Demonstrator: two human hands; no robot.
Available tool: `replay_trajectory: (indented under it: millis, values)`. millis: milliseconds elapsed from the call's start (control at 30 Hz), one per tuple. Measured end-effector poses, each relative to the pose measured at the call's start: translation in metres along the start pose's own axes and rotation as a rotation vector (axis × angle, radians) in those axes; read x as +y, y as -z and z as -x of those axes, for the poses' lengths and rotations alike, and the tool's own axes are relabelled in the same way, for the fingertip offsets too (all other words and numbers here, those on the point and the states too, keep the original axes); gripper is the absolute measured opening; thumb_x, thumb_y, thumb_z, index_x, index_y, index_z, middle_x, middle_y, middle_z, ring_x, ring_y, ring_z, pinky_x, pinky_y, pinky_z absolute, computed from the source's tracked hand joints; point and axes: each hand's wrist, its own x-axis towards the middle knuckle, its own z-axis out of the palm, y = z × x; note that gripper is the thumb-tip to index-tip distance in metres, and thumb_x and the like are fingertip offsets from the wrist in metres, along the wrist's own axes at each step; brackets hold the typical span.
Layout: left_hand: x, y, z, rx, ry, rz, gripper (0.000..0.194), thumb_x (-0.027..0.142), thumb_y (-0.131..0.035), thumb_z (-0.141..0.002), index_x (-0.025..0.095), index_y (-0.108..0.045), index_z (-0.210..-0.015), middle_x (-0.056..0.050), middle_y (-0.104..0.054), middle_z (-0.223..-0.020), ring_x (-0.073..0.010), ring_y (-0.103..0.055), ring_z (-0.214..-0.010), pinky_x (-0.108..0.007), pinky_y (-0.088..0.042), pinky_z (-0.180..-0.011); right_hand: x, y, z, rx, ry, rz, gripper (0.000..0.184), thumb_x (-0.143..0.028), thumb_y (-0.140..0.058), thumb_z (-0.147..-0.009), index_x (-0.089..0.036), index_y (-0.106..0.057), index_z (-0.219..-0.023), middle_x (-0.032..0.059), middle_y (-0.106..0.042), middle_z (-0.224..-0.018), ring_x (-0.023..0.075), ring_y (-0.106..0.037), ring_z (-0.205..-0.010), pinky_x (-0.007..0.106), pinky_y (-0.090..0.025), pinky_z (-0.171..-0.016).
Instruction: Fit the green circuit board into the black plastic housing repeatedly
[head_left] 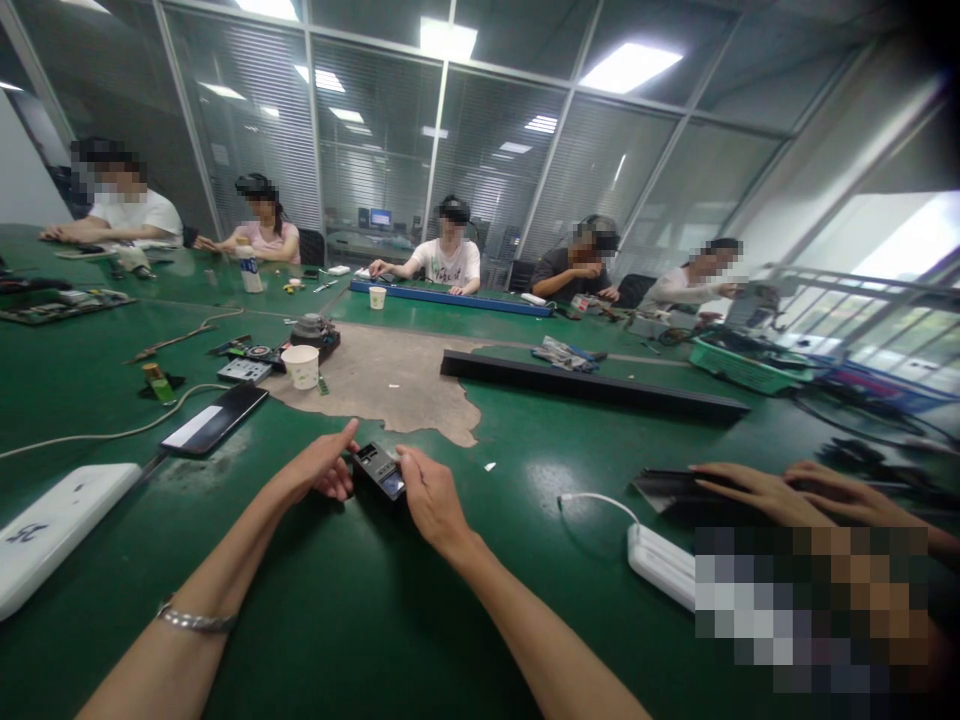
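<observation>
A small dark rectangular device with a grey face and cut-outs is held tilted just over the green table. My right hand grips its right side, thumb on the near top corner. Beside its left edge is my left hand, thumb stretched out and fingers loosely bent and apart. Whether those fingertips touch the device is hard to make out. A silver bracelet circles my left wrist.
Left are a phone, a white power bank and a paper cup. A long black bar lies ahead. At right, a co-worker's hands rest on a dark part near another white power bank. Several people sit opposite.
</observation>
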Motion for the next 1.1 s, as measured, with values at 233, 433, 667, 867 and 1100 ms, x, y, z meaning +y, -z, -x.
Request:
replay_trajectory:
  millis: [233,433,667,867,1100]
  values:
    - [-0.008,0.002,-0.004,-0.003,-0.033,0.025,0.091,0.085,-0.032,-0.071,0.01,-0.045,-0.122,-0.012,-0.069,-0.06,-0.0238,-0.065,-0.049,-0.027,-0.044,-0.044,0.005,0.002,0.0,0.019,-0.038,-0.024,0.04,-0.042,-0.037,-0.096,-0.02,-0.061,-0.12,0.0069,-0.07,-0.103,0.0206,-0.064,-0.094,0.034,-0.048,-0.087]
    - [-0.006,-0.001,-0.002,0.015,-0.042,0.022,0.089,0.086,-0.033,-0.07,0.012,-0.046,-0.119,-0.008,-0.067,-0.058,-0.0229,-0.065,-0.048,-0.026,-0.044,-0.044,0.007,-0.009,0.012,-0.055,0.131,0.22,0.073,-0.04,-0.07,-0.073,-0.015,-0.045,-0.137,0.015,-0.058,-0.126,0.029,-0.054,-0.114,0.044,-0.042,-0.098]
    - [-0.001,-0.002,0.001,0.002,-0.029,0.013,0.091,0.088,-0.033,-0.067,0.012,-0.052,-0.113,-0.009,-0.067,-0.056,-0.0231,-0.064,-0.047,-0.026,-0.041,-0.044,-0.003,-0.01,0.014,-0.009,0.155,0.228,0.054,-0.026,-0.057,-0.081,-0.014,-0.048,-0.133,0.0138,-0.061,-0.119,0.0262,-0.057,-0.107,0.043,-0.044,-0.096]
    - [-0.002,-0.002,0.001,-0.018,-0.035,0.007,0.09,0.088,-0.031,-0.068,0.013,-0.051,-0.113,-0.008,-0.068,-0.058,-0.0218,-0.064,-0.048,-0.027,-0.043,-0.047,-0.018,0.028,-0.006,0.176,0.126,0.12,0.057,-0.027,-0.058,-0.081,-0.018,-0.046,-0.136,0.0099,-0.057,-0.13,0.0242,-0.054,-0.118,0.041,-0.042,-0.102]
    - [-0.005,0.0,-0.001,0.0,-0.027,-0.005,0.088,0.088,-0.033,-0.067,0.014,-0.05,-0.111,-0.01,-0.068,-0.06,-0.0221,-0.064,-0.048,-0.026,-0.041,-0.045,0.028,0.061,0.003,0.17,-0.017,0.217,0.058,-0.022,-0.059,-0.074,-0.017,-0.052,-0.131,0.0102,-0.061,-0.124,0.0261,-0.056,-0.116,0.042,-0.043,-0.102]
